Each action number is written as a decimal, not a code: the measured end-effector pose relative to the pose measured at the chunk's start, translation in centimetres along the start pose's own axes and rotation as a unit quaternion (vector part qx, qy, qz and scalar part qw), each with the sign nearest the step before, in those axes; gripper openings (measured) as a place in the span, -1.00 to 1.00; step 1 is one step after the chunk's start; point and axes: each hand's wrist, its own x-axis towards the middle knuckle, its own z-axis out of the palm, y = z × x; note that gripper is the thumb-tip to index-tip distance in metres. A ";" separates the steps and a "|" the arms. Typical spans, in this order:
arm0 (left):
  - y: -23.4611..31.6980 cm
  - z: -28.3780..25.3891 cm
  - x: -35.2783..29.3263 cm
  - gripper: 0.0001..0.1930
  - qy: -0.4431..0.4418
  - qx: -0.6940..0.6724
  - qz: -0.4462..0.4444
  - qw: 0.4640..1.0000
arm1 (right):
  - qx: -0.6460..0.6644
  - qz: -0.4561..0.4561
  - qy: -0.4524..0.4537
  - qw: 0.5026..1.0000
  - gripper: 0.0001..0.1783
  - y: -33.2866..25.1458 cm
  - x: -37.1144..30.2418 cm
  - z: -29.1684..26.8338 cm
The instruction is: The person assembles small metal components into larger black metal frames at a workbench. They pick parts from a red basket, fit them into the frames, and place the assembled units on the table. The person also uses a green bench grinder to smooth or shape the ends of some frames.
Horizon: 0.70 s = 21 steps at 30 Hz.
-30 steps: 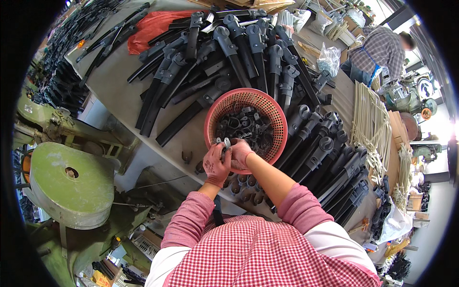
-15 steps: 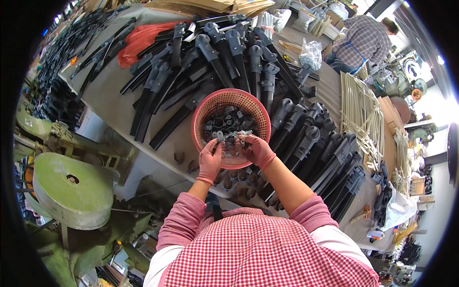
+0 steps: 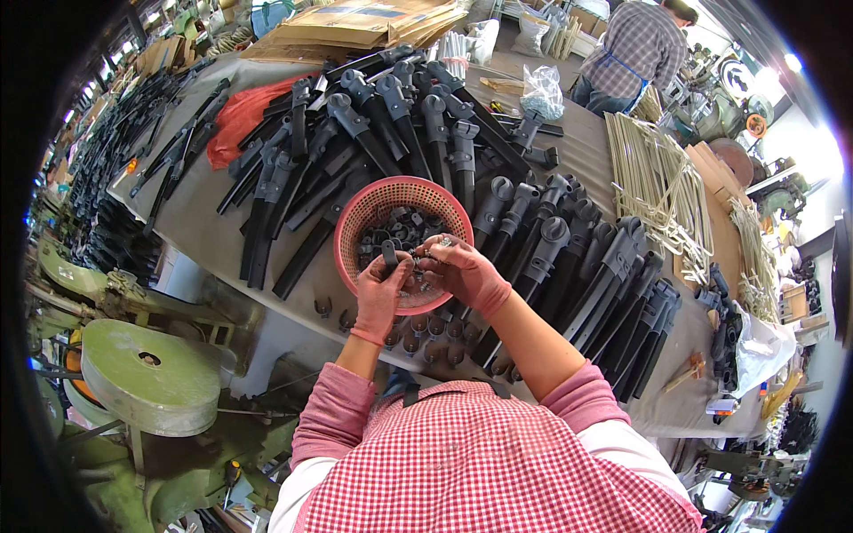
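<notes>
A round red plastic basket (image 3: 351, 213) stands in front of me, with small grey clips and brackets (image 3: 404, 227) and shiny little metal pieces in it. Over its near left side, my left hand (image 3: 378, 300) pinches a dark grey U-shaped clip (image 3: 389, 253) between thumb and fingers. My right hand (image 3: 473, 279) is beside it with fingers curled, and small silvery metal pieces (image 3: 445, 242) show at its fingertips; their exact kind is too small to tell. Both hands wear thin pinkish gloves with bare fingertips. Between basket and table edge sit several dark U-shaped clips (image 3: 435, 327).
Black tubes with grey joints (image 3: 355, 124) are heaped behind the basket, and more (image 3: 569, 258) lie to the right. Pale strips (image 3: 653, 178) are stacked farther right. A green machine (image 3: 151, 373) stands at left. A person in a checked shirt (image 3: 635, 49) works at the back right.
My hands have come up a little from the basket's contents and nearer each other. The clip in my left hand is now raised upright. The whole view has shifted slightly.
</notes>
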 end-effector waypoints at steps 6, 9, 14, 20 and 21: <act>1.9 1.4 -2.0 -0.90 0.012 0.029 -0.035 0.999 | -0.117 -0.006 0.017 0.993 -0.74 0.0 -2.5 1.7; 2.6 2.0 -3.0 -0.84 -0.002 0.051 -0.032 0.998 | -0.145 -0.055 0.029 0.988 -0.74 0.8 -3.7 2.6; 3.0 2.8 -4.7 -0.81 -0.026 0.048 -0.025 0.998 | -0.174 -0.118 0.037 0.977 -0.76 1.3 -5.2 3.7; 2.1 2.0 -7.1 -0.88 -0.099 0.119 -0.005 0.988 | -0.294 -0.071 0.039 0.952 -0.82 1.2 -7.2 2.4; 1.8 1.6 -7.6 -0.89 -0.123 0.125 -0.019 0.984 | -0.286 -0.071 0.033 0.955 -0.83 1.5 -7.4 2.0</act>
